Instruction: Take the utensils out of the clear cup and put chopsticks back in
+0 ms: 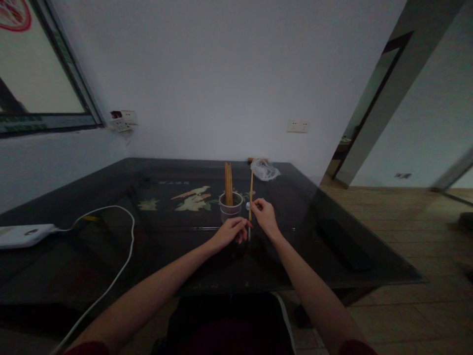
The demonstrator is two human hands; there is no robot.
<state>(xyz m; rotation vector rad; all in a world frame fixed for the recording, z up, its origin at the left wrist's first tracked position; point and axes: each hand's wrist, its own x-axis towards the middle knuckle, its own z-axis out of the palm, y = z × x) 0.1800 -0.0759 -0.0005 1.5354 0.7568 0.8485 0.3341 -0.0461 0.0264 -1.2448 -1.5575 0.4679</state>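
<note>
Between its thumb and fingertips, my right hand (264,213) pinches a wooden chopstick (252,185), which stands nearly upright above the dark table. My left hand (232,230) is beside the chopstick's lower part, its index finger reaching to it and the other fingers loosely bent and apart. Whether that finger touches the chopstick I cannot tell for sure. Just beyond the left hand stands a grey round cup (230,213), with several wooden chopsticks (228,185) upright in it. A small pale round object (248,206), too small to name, shows between the cup and my right hand.
A crumpled clear plastic bag (265,169) lies at the dark table's (177,256) far edge. On the left, a white device (27,235) has a white cable (132,241) looping across the tabletop. A dark flat object (343,244) lies on the right. Behind is a wall with sockets (297,126).
</note>
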